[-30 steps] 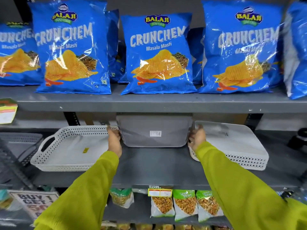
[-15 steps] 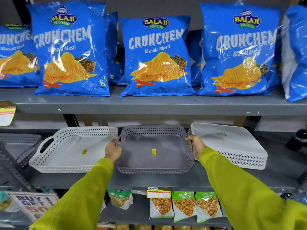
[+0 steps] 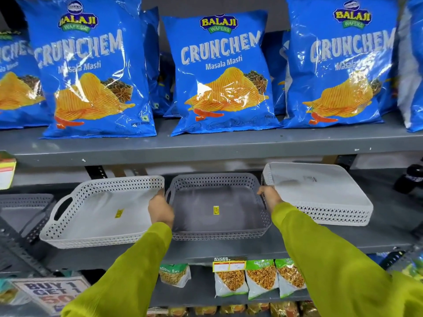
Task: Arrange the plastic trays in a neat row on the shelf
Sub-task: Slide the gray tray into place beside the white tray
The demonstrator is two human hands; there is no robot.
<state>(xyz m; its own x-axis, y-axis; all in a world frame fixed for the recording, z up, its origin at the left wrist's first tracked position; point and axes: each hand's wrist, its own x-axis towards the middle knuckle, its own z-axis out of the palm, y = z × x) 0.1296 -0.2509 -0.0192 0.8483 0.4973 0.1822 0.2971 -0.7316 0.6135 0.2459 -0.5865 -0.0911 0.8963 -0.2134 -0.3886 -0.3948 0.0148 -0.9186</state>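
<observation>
Grey tray (image 3: 217,209) sits open side up on the middle shelf (image 3: 229,250), between the white tray (image 3: 100,213) on its left and the upturned tray (image 3: 320,193) on its right. We hold it by both short ends: our left hand (image 3: 160,210) is closed over its left handle, just beside the white tray's rim, and our right hand (image 3: 269,197) is closed over its right handle, touching or nearly touching the upturned tray. The grey tray lies straight ahead between our hands, its handles to the sides, both hands equally near. Its front edge looks roughly level with the white tray's, so we judge only a small square-up remains here. The upturned tray lies bottom up and skewed, and probably needs turning next. Blue chip bags (image 3: 219,72) stand on the shelf above.
</observation>
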